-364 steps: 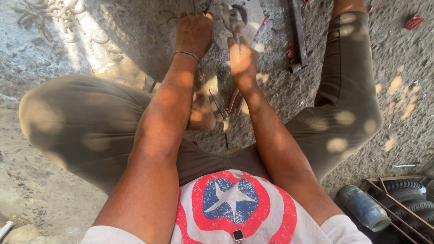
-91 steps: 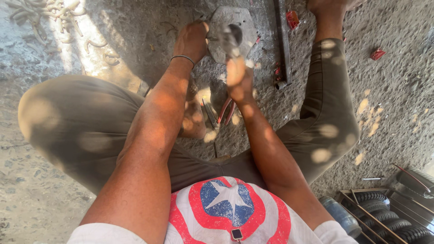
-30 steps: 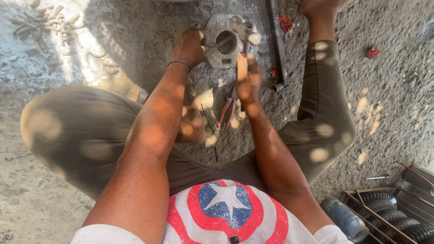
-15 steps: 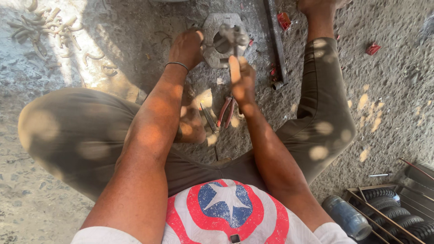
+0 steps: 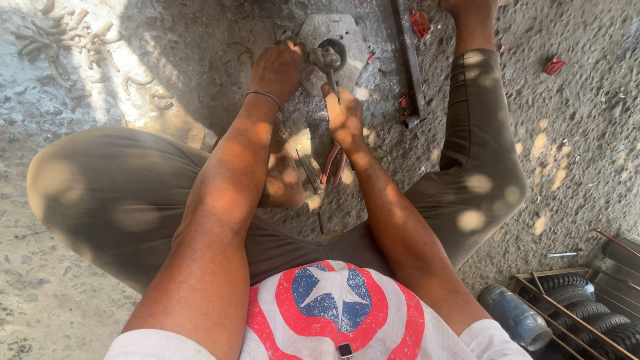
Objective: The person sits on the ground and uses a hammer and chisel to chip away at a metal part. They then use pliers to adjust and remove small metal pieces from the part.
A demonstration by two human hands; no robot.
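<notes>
Grey metal, a flat plate [image 5: 333, 37] with cut corners, lies on the rough concrete floor [image 5: 587, 133] between the person's spread knees. The left hand [image 5: 277, 67], a thin band at its wrist, is clenched at the plate's left edge, its grip closed on a dark rounded metal part [image 5: 325, 57] that sits over the plate. The right hand [image 5: 343, 117] is just below, its grip wrapped around the shaft of a slim tool [image 5: 331, 85] whose upper end touches that dark part. Red-handled pliers [image 5: 331, 167] lie on the floor under the right wrist. A dark metal bar [image 5: 408, 63] lies just right of the plate.
</notes>
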